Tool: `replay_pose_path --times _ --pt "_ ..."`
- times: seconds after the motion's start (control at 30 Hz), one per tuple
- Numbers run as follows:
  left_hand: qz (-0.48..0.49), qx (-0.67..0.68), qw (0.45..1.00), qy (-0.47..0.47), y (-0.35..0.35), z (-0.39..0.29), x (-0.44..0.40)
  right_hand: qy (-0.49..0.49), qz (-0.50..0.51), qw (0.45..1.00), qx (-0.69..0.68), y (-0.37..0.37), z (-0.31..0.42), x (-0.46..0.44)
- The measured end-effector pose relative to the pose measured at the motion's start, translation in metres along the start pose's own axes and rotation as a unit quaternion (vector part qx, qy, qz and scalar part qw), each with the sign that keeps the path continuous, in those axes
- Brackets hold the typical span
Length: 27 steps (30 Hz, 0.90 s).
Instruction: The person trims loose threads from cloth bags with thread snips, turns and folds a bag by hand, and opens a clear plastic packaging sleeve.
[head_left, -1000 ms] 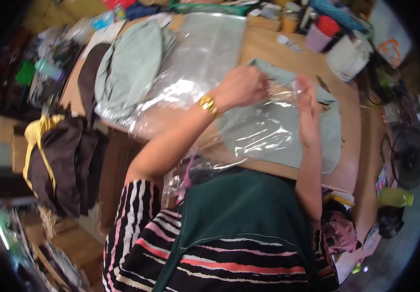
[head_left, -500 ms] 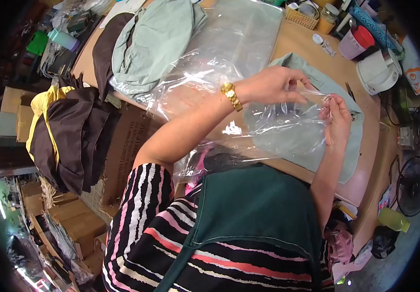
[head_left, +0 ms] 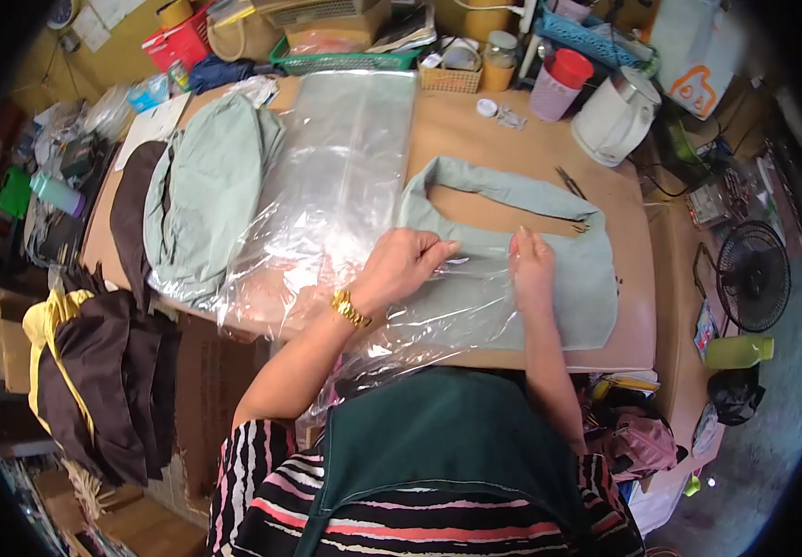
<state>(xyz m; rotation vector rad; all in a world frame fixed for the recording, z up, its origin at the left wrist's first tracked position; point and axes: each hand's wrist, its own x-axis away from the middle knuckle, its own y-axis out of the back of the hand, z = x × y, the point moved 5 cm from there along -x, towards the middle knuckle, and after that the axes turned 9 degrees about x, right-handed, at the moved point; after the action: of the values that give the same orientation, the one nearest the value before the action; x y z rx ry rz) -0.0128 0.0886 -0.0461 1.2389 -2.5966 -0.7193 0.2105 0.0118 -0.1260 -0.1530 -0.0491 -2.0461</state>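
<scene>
My left hand (head_left: 404, 265), with a gold watch on the wrist, pinches one edge of a clear plastic bag (head_left: 438, 320). The same bag's edge is held between the fingers of my right hand (head_left: 533, 265). Between the two hands the film is stretched, and the rest hangs toward the table's front edge. Under it lies a pale green cloth bag (head_left: 573, 292) with a handle loop, flat on the table. Left of my hands is a stack of clear plastic bags (head_left: 350, 139), beside a pile of folded pale green cloth (head_left: 210, 186).
Dark scissors (head_left: 570, 183) lie behind the cloth bag. A white kettle (head_left: 612, 116), a pink cup (head_left: 554, 97) and a small basket (head_left: 450, 78) stand at the back. Dark brown cloth (head_left: 113, 371) hangs at the left; a black fan (head_left: 754, 276) is at the right.
The camera view has shifted. My left hand's fingers have closed from a spread pose onto the plastic, and both hands now hold its edge above the cloth bag.
</scene>
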Motion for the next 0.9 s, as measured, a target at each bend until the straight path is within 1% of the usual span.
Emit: replay_pose_path --times 0.03,0.07,0.1,0.13,0.17,0.2,0.23,0.27,0.3,0.33,0.37,0.43,0.47,0.5,0.53,0.57,0.6,0.63,0.67,0.73,0.77,0.8,0.83,0.87,0.9 --pt "-0.020 -0.011 1.000 -0.005 -0.001 -0.001 0.003 0.066 -0.036 0.976 0.206 -0.003 0.011 0.004" --pt "-0.044 -0.024 0.997 -0.051 -0.004 0.000 0.006 0.125 -0.071 0.904 0.402 -0.011 0.021 0.008" --pt "-0.044 -0.024 0.997 -0.056 -0.009 -0.002 0.006 0.128 -0.075 0.903 0.403 -0.020 0.040 0.013" --pt "-0.067 -0.022 0.992 -0.104 -0.012 -0.009 0.006 0.326 -0.171 0.794 0.485 -0.035 0.088 0.032" --pt "-0.089 -0.021 0.984 -0.150 -0.014 -0.016 0.008 0.419 -0.207 0.721 0.512 -0.049 0.102 0.045" --pt "-0.086 -0.033 0.983 -0.157 -0.018 -0.021 0.008 0.500 -0.257 0.632 0.534 -0.062 0.114 0.060" --pt "-0.085 -0.035 0.983 -0.159 -0.014 -0.025 0.008 0.450 -0.148 0.724 0.501 -0.070 0.106 0.060" --pt "-0.051 -0.116 0.977 -0.170 -0.011 -0.037 0.008 0.391 -0.037 0.799 0.455 -0.076 0.098 0.059" --pt "-0.018 -0.195 0.964 -0.179 -0.008 -0.044 0.010 0.392 -0.040 0.799 0.454 -0.070 0.095 0.059" --pt "0.048 -0.221 0.969 -0.098 -0.003 -0.034 0.012 0.295 0.007 0.850 0.436 -0.056 0.080 0.048" --pt "0.046 -0.224 0.968 -0.101 0.015 -0.033 0.016 0.195 0.055 0.888 0.412 -0.040 0.065 0.038" --pt "0.082 -0.321 0.943 -0.026 0.045 -0.022 0.026 0.216 0.050 0.903 0.369 0.002 0.064 0.027" --pt "0.082 -0.322 0.943 -0.025 0.051 -0.016 0.026 0.166 0.050 0.900 0.400 0.025 0.063 0.022" --pt "0.053 -0.234 0.969 -0.061 0.056 -0.013 0.024 0.116 0.051 0.894 0.430 0.038 0.067 0.020" --pt "0.024 -0.144 0.984 -0.097 0.060 -0.012 0.023 0.116 0.052 0.894 0.429 0.037 0.074 0.022" --pt "0.024 -0.145 0.984 -0.098 0.052 -0.012 0.022 0.244 -0.023 0.801 0.547 0.029 0.098 0.032" --pt "0.014 -0.070 0.992 -0.101 0.037 -0.018 0.020 0.359 -0.098 0.671 0.641 0.016 0.115 0.044" --pt "0.003 0.006 0.994 -0.107 0.026 -0.024 0.017 0.352 -0.057 0.747 0.561 0.002 0.117 0.045" --pt "0.004 0.006 0.994 -0.109 0.016 -0.032 0.016 0.339 -0.016 0.813 0.474 -0.018 0.118 0.047" --pt "0.023 0.126 0.991 -0.038 0.002 -0.039 0.018 0.359 0.002 0.850 0.386 -0.058 0.119 0.065" --pt "0.024 0.126 0.991 -0.039 0.000 -0.037 0.019 0.359 0.001 0.850 0.387 -0.057 0.116 0.064" --pt "-0.017 0.192 0.981 -0.030 0.002 -0.029 0.019 0.277 0.076 0.895 0.340 -0.059 0.102 0.055" --pt "-0.060 0.255 0.965 -0.022 0.006 -0.023 0.019 0.193 0.150 0.926 0.288 -0.064 0.089 0.048" --pt "-0.063 0.253 0.965 -0.024 0.006 -0.021 0.020 0.196 0.152 0.925 0.287 -0.066 0.086 0.045" --pt "-0.079 0.365 0.927 0.007 0.005 -0.015 0.021 0.182 0.119 0.945 0.243 -0.063 0.083 0.043"
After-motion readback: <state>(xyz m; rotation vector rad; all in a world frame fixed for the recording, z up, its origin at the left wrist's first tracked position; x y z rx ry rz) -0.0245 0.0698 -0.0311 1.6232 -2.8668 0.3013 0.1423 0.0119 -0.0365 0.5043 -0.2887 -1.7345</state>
